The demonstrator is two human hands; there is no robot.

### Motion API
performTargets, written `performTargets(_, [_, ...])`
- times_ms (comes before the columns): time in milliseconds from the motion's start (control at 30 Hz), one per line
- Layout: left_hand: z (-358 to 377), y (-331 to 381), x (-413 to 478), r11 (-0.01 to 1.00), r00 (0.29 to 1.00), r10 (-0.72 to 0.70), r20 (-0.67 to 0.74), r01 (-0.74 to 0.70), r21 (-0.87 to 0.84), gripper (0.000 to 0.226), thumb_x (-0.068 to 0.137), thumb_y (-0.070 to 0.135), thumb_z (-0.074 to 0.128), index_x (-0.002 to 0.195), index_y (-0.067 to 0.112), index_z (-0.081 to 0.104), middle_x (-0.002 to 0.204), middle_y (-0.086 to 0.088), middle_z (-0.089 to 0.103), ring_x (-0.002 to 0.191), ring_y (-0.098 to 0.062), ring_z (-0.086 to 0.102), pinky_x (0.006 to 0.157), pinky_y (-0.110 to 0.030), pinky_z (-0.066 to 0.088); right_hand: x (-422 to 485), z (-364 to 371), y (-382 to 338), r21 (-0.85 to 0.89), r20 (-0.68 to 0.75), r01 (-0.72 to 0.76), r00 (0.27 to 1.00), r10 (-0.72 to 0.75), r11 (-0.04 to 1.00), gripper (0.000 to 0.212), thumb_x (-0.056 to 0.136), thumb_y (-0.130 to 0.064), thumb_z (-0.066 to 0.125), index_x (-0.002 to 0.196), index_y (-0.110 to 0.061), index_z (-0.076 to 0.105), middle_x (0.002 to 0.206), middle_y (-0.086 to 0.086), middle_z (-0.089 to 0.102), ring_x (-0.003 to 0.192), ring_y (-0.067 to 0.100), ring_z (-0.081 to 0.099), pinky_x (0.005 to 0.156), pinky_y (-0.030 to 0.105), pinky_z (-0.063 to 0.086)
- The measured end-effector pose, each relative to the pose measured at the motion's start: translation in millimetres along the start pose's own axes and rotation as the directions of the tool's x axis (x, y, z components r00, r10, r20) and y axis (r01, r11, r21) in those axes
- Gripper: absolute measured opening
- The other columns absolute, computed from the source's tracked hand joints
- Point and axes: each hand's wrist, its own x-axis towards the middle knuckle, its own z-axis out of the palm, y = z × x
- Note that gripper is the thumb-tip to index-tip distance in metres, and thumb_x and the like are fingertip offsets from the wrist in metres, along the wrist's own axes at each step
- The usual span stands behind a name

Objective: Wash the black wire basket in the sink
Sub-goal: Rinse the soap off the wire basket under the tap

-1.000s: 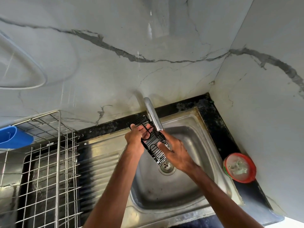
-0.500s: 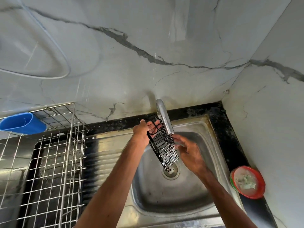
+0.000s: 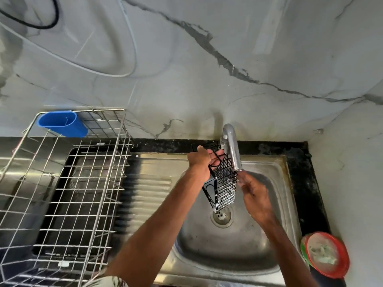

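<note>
From the head view, the left hand (image 3: 199, 162) grips the top end of the black wire basket (image 3: 224, 181), hanging it tilted over the sink (image 3: 277, 183) beneath the tap (image 3: 232, 148). The right hand (image 3: 256, 198), blurred, fingers loosely spread, touches the basket's right side.

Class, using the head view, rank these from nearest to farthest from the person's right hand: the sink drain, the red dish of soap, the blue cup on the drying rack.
From the right hand:
1. Sink drain, just below-left of it in the basin.
2. Red dish, on the counter at lower right.
3. Blue cup, far left, on the drying rack's back corner.
</note>
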Motion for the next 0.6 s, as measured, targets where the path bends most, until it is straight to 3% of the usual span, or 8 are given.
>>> performTargets(100, [1, 1, 0, 0.999, 0.999, 0.021, -0.028, -0.022, -0.048, 0.035, 0.114, 0.025, 0.026, 0.111, -0.004, 0.047, 0.072, -0.02, 0.075, 0.064, -0.032, 0.071, 0.049, -0.028, 0.047, 6, -2, -9, -0.036, -0.038, 0.024, 0.999, -0.025, 0.999, 0.047, 0.101, -0.001, 0.052, 0.139, -0.026, 0.059, 0.1, 0.006, 0.072, 0.087, 0.025, 0.069, 0.068, 0.026, 0.057])
performTargets(167, [0, 0, 2, 0.997, 0.999, 0.026, -0.035, -0.028, -0.072, 0.036, 0.113, 0.026, 0.026, 0.112, -0.003, 0.047, 0.078, -0.022, 0.076, 0.067, -0.032, 0.072, 0.052, -0.03, 0.047, 6, -4, -11, -0.087, -0.029, 0.045, 0.998, -0.048, 0.995, 0.041, 0.099, 0.002, 0.054, 0.131, -0.021, 0.064, 0.095, 0.013, 0.071, 0.077, 0.027, 0.066, 0.056, 0.02, 0.051])
performTargets(200, [-1, -1, 1, 0.996, 0.999, 0.024, -0.039, -0.028, -0.087, 0.034, 0.113, 0.026, 0.026, 0.112, -0.001, 0.047, 0.078, -0.021, 0.077, 0.065, -0.031, 0.072, 0.053, -0.032, 0.046, 6, -4, -11, -0.109, -0.015, 0.06, 0.998, -0.062, 0.992, 0.037, 0.098, 0.003, 0.055, 0.126, -0.018, 0.067, 0.093, 0.015, 0.07, 0.074, 0.026, 0.065, 0.057, 0.021, 0.052])
performTargets(300, [-3, -7, -3, 0.991, 0.998, 0.026, -0.052, -0.033, -0.132, 0.036, 0.114, 0.027, 0.025, 0.113, -0.001, 0.048, 0.075, -0.017, 0.077, 0.064, -0.028, 0.069, 0.052, -0.032, 0.042, 5, -2, -15, -0.142, 0.027, 0.019, 1.0, -0.015, 0.99, 0.031, 0.098, 0.001, 0.056, 0.122, -0.014, 0.068, 0.092, 0.003, 0.068, 0.085, 0.019, 0.067, 0.082, 0.037, 0.059])
performTargets(400, [-5, -20, -8, 0.983, 0.996, -0.004, -0.085, -0.012, -0.186, 0.041, 0.114, 0.029, 0.027, 0.117, -0.003, 0.052, 0.082, -0.016, 0.078, 0.072, -0.025, 0.064, 0.055, -0.03, 0.045, 10, -2, -16, -0.163, 0.059, 0.036, 0.998, -0.026, 0.986, 0.022, 0.098, -0.001, 0.057, 0.113, -0.013, 0.069, 0.095, 0.001, 0.07, 0.087, 0.013, 0.066, 0.077, 0.024, 0.053])
performTargets(467, [-7, -30, -11, 0.983, 0.994, -0.023, -0.106, 0.003, -0.182, 0.044, 0.113, 0.032, 0.028, 0.125, 0.0, 0.056, 0.099, -0.014, 0.079, 0.09, -0.023, 0.072, 0.078, -0.036, 0.057, 14, -2, -18, -0.16, 0.069, 0.012, 0.998, -0.001, 0.987, 0.023, 0.1, -0.003, 0.057, 0.116, -0.014, 0.07, 0.093, 0.003, 0.071, 0.086, 0.017, 0.068, 0.068, 0.009, 0.046])
performTargets(533, [-8, -36, -17, 0.987, 0.989, -0.053, -0.141, 0.031, -0.157, 0.04, 0.112, 0.03, 0.03, 0.127, 0.006, 0.059, 0.111, -0.01, 0.077, 0.099, -0.018, 0.073, 0.104, -0.045, 0.052, 18, -3, -20, -0.143, 0.08, -0.027, 0.996, 0.039, 0.989, 0.026, 0.101, -0.003, 0.054, 0.12, -0.013, 0.068, 0.094, 0.016, 0.072, 0.085, 0.035, 0.067, 0.056, 0.005, 0.041])
performTargets(600, [-7, -37, -21, 0.983, 0.984, -0.078, -0.161, 0.049, -0.174, 0.036, 0.112, 0.028, 0.033, 0.128, 0.009, 0.059, 0.113, -0.007, 0.076, 0.097, -0.014, 0.072, 0.1, -0.045, 0.053, 22, -5, -24, -0.157, 0.098, -0.042, 0.993, 0.058, 0.987, 0.028, 0.103, -0.005, 0.052, 0.125, -0.012, 0.066, 0.099, 0.017, 0.072, 0.081, 0.027, 0.066, 0.054, 0.003, 0.039])
